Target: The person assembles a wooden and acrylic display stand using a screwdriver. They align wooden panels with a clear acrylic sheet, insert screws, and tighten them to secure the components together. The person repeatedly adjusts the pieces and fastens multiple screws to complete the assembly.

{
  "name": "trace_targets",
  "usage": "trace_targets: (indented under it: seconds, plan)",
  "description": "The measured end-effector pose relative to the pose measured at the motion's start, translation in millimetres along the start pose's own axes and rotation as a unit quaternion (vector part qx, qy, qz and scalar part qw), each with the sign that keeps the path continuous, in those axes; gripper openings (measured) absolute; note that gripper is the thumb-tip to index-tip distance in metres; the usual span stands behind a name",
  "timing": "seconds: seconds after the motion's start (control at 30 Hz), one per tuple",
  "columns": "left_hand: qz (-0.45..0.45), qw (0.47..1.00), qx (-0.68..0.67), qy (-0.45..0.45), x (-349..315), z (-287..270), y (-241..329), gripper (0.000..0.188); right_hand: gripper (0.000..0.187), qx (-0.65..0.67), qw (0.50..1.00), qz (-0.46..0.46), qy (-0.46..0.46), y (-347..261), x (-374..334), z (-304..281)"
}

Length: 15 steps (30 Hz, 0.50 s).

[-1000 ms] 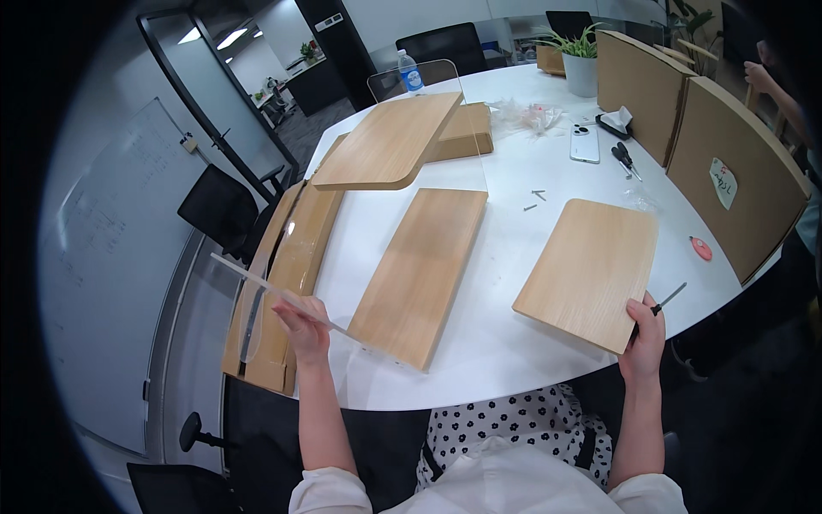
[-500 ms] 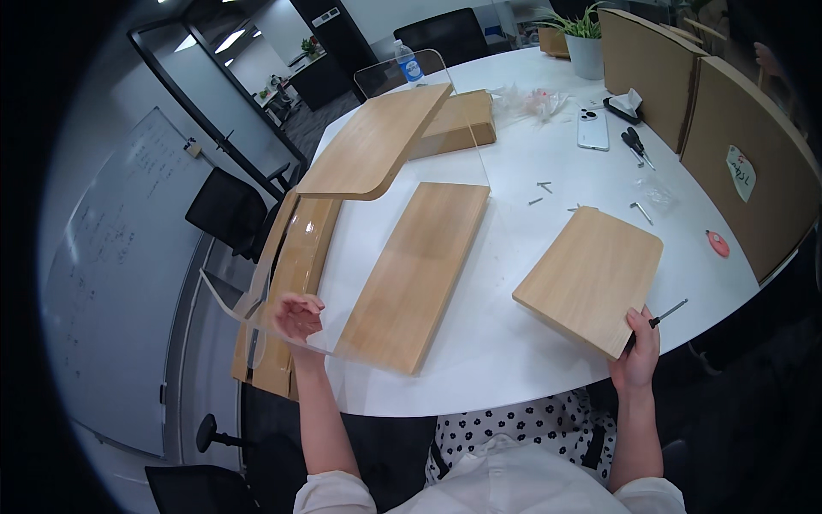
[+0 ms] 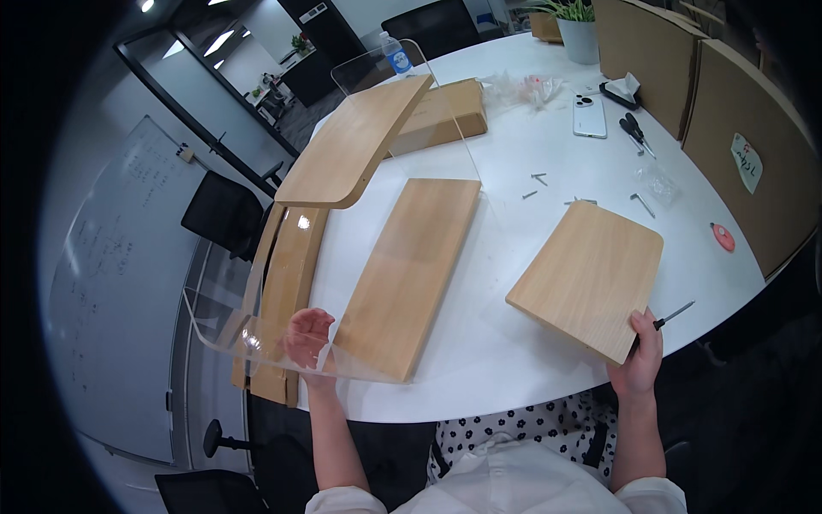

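My right hand grips the near right corner of a pale wooden board, held tilted over the table. A screwdriver with a dark handle juts out from the same hand. My left hand is open, its palm showing beside the near edge of a clear plastic panel, partly seen through it. Whether the palm touches the panel I cannot tell. The panel is joined to a raised wooden board, with another clear panel at its far side. A long wooden board lies below.
Several screws lie on the white table. Two screwdrivers, a phone, a red cutter and crumpled plastic are farther off. Cardboard stands along the right; cardboard boxes sit at left and back.
My left hand has moved slightly nearer and turned its palm up more. The raised board with its clear panels has shifted left and toward me. My right hand still grips the tilted board.
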State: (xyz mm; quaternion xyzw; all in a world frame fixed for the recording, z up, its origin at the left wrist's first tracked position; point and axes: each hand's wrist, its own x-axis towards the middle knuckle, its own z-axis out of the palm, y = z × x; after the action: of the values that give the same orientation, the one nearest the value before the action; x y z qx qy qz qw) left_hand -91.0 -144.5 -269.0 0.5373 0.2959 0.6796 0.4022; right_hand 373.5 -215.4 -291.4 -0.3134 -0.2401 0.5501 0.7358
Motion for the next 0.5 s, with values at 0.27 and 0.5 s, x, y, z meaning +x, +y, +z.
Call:
trace_targets:
  seconds: [0.27,0.5]
  plan:
    - [0.026,0.998,0.012,-0.047,-4.4,12.3,0.9,0.055,0.048,0.016,1.0,0.001,0.021,1.5,0.7,-1.3]
    - [0.015,0.999,0.048,-0.007,-12.6,8.5,-3.3,0.053,0.05,0.001,0.999,-0.004,0.034,2.7,-0.1,0.3]
